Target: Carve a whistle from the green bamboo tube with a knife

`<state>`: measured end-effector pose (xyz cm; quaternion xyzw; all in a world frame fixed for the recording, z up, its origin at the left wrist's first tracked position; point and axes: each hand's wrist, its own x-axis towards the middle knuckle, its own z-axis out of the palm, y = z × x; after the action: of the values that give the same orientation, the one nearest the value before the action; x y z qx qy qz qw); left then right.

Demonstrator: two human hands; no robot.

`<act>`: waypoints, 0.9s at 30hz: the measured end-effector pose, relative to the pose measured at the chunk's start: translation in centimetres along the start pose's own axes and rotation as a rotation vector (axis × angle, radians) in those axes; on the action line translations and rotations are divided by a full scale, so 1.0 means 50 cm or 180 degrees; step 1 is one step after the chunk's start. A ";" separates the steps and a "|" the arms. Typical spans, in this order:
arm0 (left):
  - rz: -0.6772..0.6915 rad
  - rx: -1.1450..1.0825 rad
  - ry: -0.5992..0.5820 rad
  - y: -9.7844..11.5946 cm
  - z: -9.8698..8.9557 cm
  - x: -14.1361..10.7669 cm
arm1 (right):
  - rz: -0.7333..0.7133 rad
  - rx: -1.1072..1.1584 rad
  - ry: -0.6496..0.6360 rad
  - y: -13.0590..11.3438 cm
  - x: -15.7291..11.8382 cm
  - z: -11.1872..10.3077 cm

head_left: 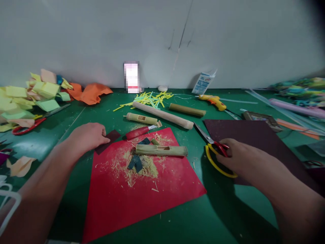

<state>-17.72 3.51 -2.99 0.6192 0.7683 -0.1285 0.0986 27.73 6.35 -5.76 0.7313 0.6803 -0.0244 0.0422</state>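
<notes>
My left hand (87, 137) pinches a small dark brown piece of sandpaper (109, 140) at the left corner of a red sheet (142, 206). My right hand (241, 156) is closed on scissors (214, 162) with red and yellow handles, their blades pointing away to the left. Under that hand lies a large dark brown sandpaper sheet (256, 135). Between my hands, a bamboo tube (175, 150) with a cut-out opening rests on the red sheet among shavings (149, 169) and dark scraps (135, 163). A red-handled knife (137, 133) lies just behind it.
Behind are a second notched bamboo piece (149, 119), a pale wooden rod (162, 115), another bamboo tube (188, 109), yellow strips (152, 99) and a glue gun (213, 101). A phone (131, 77) leans on the wall. Folded papers (38, 89) and red-handled scissors (29, 128) lie left.
</notes>
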 end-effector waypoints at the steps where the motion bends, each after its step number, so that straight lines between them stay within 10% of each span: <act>1: 0.0031 -0.0031 -0.0004 -0.001 0.002 0.001 | -0.0025 -0.0044 -0.0103 -0.003 -0.001 0.001; 9: -0.0154 0.0106 0.0065 0.007 -0.002 -0.015 | 0.0238 -0.0011 -0.0297 -0.028 -0.014 -0.017; 27: 0.0088 -0.0184 0.0051 0.005 -0.001 -0.017 | 0.0022 0.1133 0.0823 0.003 -0.007 -0.008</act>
<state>-17.27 2.78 -2.70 0.6277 0.7638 -0.0999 0.1120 27.83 6.01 -5.32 0.7266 0.6625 -0.0500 -0.1751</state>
